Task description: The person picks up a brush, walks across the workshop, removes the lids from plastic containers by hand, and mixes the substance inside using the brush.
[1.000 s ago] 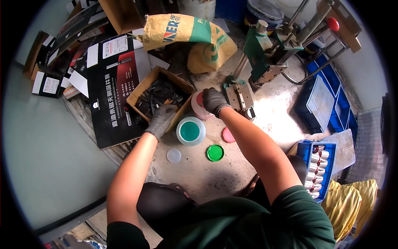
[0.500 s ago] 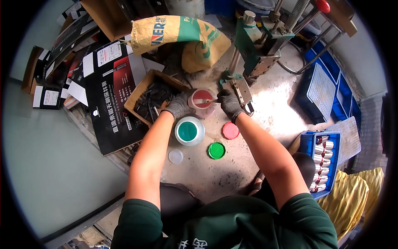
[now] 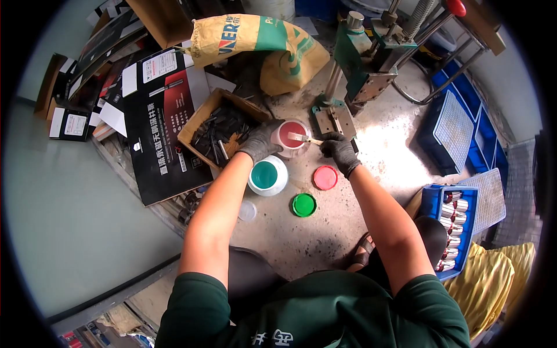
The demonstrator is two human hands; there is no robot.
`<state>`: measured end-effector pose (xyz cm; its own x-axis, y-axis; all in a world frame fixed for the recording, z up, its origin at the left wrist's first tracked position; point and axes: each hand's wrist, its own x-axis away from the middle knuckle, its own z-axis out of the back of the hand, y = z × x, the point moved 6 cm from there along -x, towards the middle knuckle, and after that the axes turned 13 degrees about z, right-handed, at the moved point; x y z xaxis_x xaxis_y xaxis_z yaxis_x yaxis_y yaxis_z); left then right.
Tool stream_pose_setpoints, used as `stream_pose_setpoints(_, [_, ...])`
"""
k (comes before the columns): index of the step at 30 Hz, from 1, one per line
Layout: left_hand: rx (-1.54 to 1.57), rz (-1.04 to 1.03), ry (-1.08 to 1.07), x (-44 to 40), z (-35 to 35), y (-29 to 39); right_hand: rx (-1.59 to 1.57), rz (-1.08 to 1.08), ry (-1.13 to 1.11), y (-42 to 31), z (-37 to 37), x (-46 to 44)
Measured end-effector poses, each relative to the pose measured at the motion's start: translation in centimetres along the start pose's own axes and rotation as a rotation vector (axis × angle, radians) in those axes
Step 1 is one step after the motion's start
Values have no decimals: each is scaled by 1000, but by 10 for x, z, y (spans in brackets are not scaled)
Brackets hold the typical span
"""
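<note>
My right hand [image 3: 341,152], in a dark glove, grips the handle of a small brush [image 3: 303,138]. The brush's pale head lies over the mouth of the jar of red liquid [image 3: 292,129]. My left hand [image 3: 260,142], also gloved, is closed against the left side of that jar. Just below stands a white jar of green liquid [image 3: 265,176]. On the floor are a red lid [image 3: 325,177], a green lid [image 3: 304,205] and a translucent white lid [image 3: 248,210].
An open carton [image 3: 197,122] of dark parts stands left of the jars, a yellow sack [image 3: 290,61] behind. A green press [image 3: 355,69] is at the upper right. A blue crate [image 3: 429,204] of metal cylinders sits at right, black cardboard [image 3: 159,139] at left.
My left hand has gone from the carton's edge to the red jar and closed on it. The brush, hidden at first under my right hand, now shows above the jar's mouth.
</note>
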<state>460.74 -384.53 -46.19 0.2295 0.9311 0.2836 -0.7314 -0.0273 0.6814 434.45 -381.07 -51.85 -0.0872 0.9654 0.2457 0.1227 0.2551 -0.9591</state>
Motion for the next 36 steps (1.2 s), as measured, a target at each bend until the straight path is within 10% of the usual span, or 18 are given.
stream_pose_setpoints(19, [145, 165, -50, 1, -2, -43, -203, -46, 24, -6, -15, 9])
stream_pose_setpoints(36, [205, 237, 105, 27, 40, -91, 221, -42, -184, -3, -15, -4])
